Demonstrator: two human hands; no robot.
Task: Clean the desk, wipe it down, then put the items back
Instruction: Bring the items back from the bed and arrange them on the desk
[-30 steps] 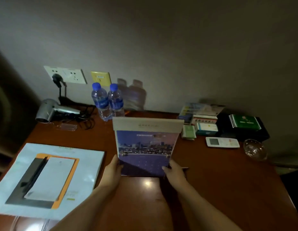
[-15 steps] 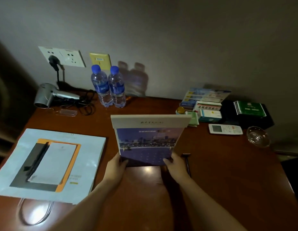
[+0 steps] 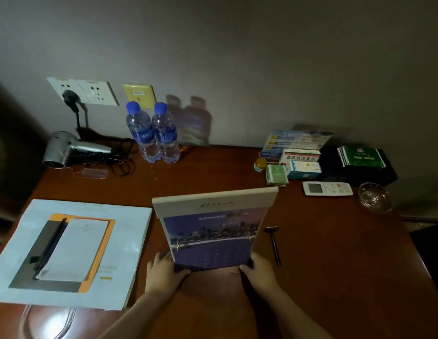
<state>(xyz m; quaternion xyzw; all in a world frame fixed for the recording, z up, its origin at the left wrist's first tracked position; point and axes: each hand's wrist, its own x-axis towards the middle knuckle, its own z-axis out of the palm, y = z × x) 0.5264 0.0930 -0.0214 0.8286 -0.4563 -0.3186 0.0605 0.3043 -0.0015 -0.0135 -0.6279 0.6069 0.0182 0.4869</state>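
Hands: I count two in view, both on one thing. My left hand [image 3: 164, 267] grips the lower left corner of the desk calendar [image 3: 213, 231], fingers curled round its edge; my right hand [image 3: 258, 270] grips the lower right corner the same way.
Calendar: one, standing upright near the middle front of the desk [image 3: 335, 265], its base at the desk surface, though I cannot tell whether it touches.
Bottles: two water bottles [image 3: 153, 135], blue caps, side by side and touching, at the back by the wall.
Left side: one large white folder [image 3: 129, 231] lying flat, with one notepad [image 3: 76, 250] and one dark pen [image 3: 50, 245] on it.
Back left: one silver hair dryer [image 3: 66, 149], its cord plugged into the wall socket [image 3: 83, 91].
Razor: one black razor [image 3: 274, 243] lying flat just right of the calendar, apart from it.
Back right: I count two medicine boxes [image 3: 302, 162] stacked near some leaflets, one small gold-lidded jar [image 3: 260, 164], one white remote [image 3: 328, 189], one glass ashtray [image 3: 374, 198].
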